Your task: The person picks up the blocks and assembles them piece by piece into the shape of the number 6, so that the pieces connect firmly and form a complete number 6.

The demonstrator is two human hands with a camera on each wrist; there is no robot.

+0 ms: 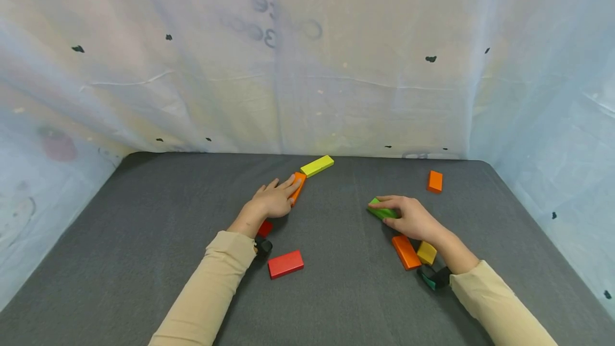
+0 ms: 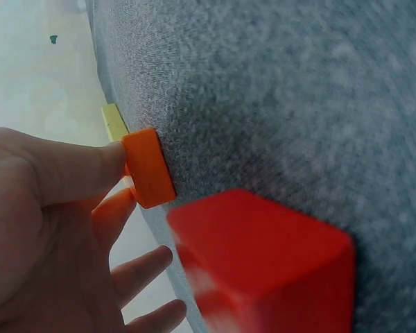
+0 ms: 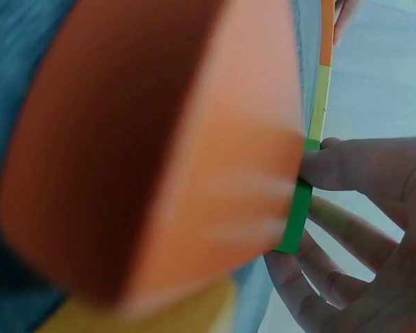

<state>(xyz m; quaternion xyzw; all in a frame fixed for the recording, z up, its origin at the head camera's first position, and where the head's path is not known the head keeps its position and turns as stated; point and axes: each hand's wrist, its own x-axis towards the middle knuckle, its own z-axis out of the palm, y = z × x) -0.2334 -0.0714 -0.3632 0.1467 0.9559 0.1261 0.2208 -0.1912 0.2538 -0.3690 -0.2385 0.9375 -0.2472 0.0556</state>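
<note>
Left hand [image 1: 271, 200]: an orange block [image 1: 299, 191] is being pinched at two o'clock.
Yellow block [image 1: 317, 166]: is being flanked by the orange block at seven o'clock.
Green block [image 1: 381, 211]: is being pinched by the right hand [image 1: 410, 218], at that hand's ten o'clock.

There are a green block [image 1: 386, 213], three orange blocks [image 2: 149, 170], two red blocks [image 1: 285, 264], a lemon-yellow block [image 1: 317, 165] and a golden-yellow block [image 1: 426, 252], with mottled dark grey on the worktop [image 1: 336, 308], beige on the sleeves [image 1: 206, 287], and black-flecked, pale bluish white on the sheet [image 1: 365, 105].
</note>
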